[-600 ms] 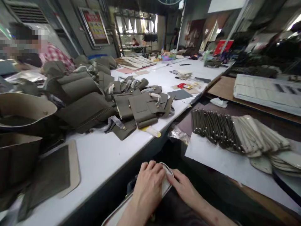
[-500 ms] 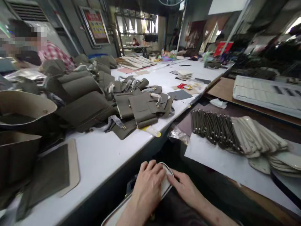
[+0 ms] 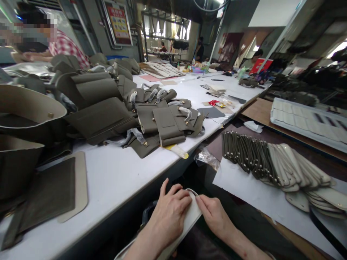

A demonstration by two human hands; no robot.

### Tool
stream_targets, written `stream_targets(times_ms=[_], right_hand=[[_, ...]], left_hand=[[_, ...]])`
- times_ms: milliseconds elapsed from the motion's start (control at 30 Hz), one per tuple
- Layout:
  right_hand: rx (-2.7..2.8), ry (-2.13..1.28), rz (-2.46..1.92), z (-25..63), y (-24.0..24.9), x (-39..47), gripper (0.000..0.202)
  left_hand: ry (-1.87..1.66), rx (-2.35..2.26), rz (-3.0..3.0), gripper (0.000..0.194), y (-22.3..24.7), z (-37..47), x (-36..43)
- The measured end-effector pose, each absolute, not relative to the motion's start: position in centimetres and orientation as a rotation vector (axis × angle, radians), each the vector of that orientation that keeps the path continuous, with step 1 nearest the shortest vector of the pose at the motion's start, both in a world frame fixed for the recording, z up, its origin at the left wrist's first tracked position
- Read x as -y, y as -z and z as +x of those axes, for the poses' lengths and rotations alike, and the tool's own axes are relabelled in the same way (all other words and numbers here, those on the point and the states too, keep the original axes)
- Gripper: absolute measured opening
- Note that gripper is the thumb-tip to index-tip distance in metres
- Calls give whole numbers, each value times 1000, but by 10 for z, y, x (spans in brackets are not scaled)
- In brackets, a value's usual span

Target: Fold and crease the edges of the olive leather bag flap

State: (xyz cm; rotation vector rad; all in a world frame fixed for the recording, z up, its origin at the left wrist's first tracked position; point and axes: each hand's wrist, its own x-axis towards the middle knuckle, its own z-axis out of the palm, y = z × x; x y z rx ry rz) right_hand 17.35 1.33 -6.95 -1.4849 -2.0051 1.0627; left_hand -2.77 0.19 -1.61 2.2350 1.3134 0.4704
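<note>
Cream leather panel (image 3: 189,216) pinched between left hand (image 3: 169,215) and right hand (image 3: 214,216); left index now lifted.

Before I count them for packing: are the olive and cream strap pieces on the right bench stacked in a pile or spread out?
Spread out: the olive and cream strap pieces lie fanned in one overlapping row across the white sheet.

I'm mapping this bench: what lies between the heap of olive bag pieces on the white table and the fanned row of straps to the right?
In the head view, a crumpled clear plastic bag lies between the olive bag pieces and the straps.
</note>
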Motion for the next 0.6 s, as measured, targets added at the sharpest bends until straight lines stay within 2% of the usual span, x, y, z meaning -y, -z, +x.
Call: stream_targets(times_ms=[267, 600], right_hand=[[2114, -953, -1413, 173, 68, -22, 40], [2259, -860, -1349, 170, 65, -19, 37]], left_hand=[[-521, -1312, 2290, 15, 21, -29, 0], [-563, -1260, 2269, 13, 19, -33, -7]])
